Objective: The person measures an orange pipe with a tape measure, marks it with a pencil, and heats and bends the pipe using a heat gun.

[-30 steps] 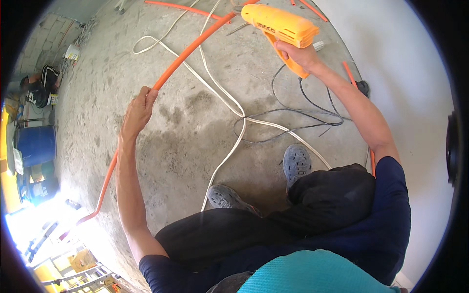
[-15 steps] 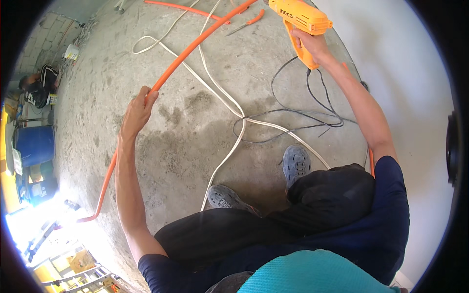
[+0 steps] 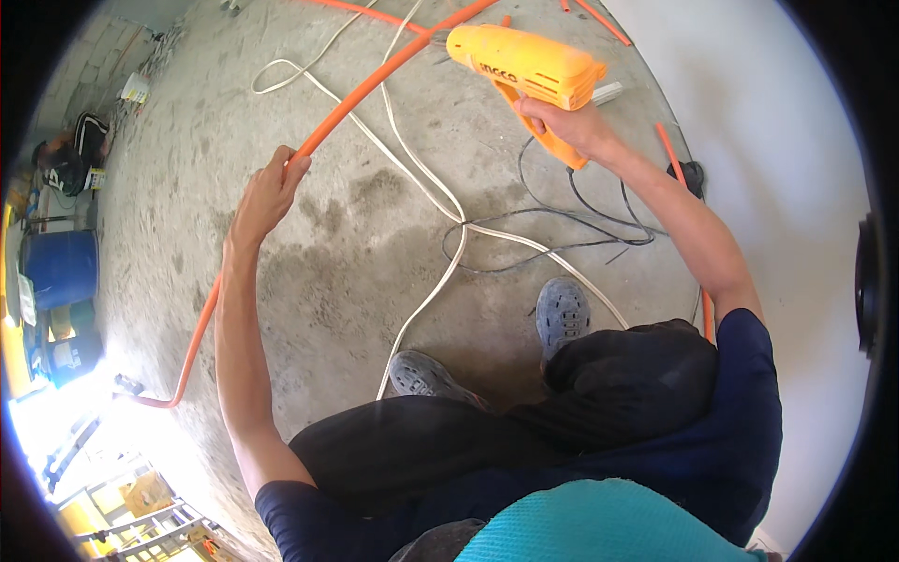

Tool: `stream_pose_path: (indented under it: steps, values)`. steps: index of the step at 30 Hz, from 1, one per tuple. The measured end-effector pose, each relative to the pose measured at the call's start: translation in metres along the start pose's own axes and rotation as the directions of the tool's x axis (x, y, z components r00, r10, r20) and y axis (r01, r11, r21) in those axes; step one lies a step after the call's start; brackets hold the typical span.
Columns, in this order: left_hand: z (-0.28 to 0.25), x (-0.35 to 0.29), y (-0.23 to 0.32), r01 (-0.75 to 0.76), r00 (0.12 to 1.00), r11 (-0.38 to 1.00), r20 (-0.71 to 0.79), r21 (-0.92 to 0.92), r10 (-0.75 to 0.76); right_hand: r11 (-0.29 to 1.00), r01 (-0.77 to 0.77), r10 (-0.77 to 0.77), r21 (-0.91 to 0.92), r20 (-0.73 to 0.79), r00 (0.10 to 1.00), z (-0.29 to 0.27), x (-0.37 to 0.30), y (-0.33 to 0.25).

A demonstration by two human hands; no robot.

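A long orange plastic pipe [image 3: 375, 84] arcs from the top of the view down to the lower left. My left hand [image 3: 267, 199] is closed around its middle stretch, thumb along the top. In my right hand [image 3: 567, 126], the fingers wrap the handle of a yellow heat gun [image 3: 524, 64]. Its metal nozzle points left at the upper part of the pipe, very close to it; whether they touch I cannot tell. A black power cord [image 3: 599, 217] runs from the handle to the floor in loose loops.
White cable [image 3: 421, 164] crosses the concrete floor between my grey shoes [image 3: 564, 314]. Orange pipe pieces [image 3: 604, 21] lie at the upper right by the white wall [image 3: 787, 234]. At far left are a blue barrel [image 3: 61, 269], a white bucket [image 3: 135, 88] and another person [image 3: 66, 164].
My right hand has brought the heat gun left and slightly down, its nozzle now beside the pipe. My left hand, still gripping the pipe, has shifted only slightly.
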State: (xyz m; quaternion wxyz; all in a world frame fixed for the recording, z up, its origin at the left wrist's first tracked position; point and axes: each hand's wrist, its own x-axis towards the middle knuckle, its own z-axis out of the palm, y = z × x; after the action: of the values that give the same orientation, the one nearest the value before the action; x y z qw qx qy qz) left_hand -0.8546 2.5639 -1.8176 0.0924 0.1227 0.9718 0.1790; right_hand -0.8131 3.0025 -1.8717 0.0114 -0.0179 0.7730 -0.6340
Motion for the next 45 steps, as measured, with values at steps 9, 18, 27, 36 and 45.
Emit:
stream_pose_path:
  steps: [9, 18, 27, 36, 45]
  values:
    - [0.005, 0.007, 0.001, -0.052, 0.998, 0.998, -0.026, 0.033, 0.052, 0.999, 0.029, -0.035, 0.041, 0.161, 0.986, 0.037, -0.013, -0.009]
    - [0.006, 0.009, -0.001, -0.036, 0.999, 0.999, -0.022, -0.026, 0.035, 0.999, 0.032, -0.029, -0.025, 0.131, 0.991, 0.019, -0.004, 0.003]
    - [0.003, 0.000, -0.004, -0.028, 0.999, 0.999, -0.024, -0.024, 0.027, 0.998, 0.067, -0.067, -0.001, -0.066, 0.996, -0.024, 0.026, 0.023]
    - [-0.004, -0.006, -0.004, -0.024, 0.999, 1.000, -0.023, 0.016, 0.024, 0.997, 0.075, -0.069, 0.024, -0.172, 0.983, -0.049, 0.044, 0.032]
    - [-0.008, -0.006, -0.007, -0.012, 0.999, 0.997, -0.039, 0.082, 0.015, 1.000, 0.027, -0.027, 0.015, 0.009, 1.000, -0.010, 0.016, 0.020]
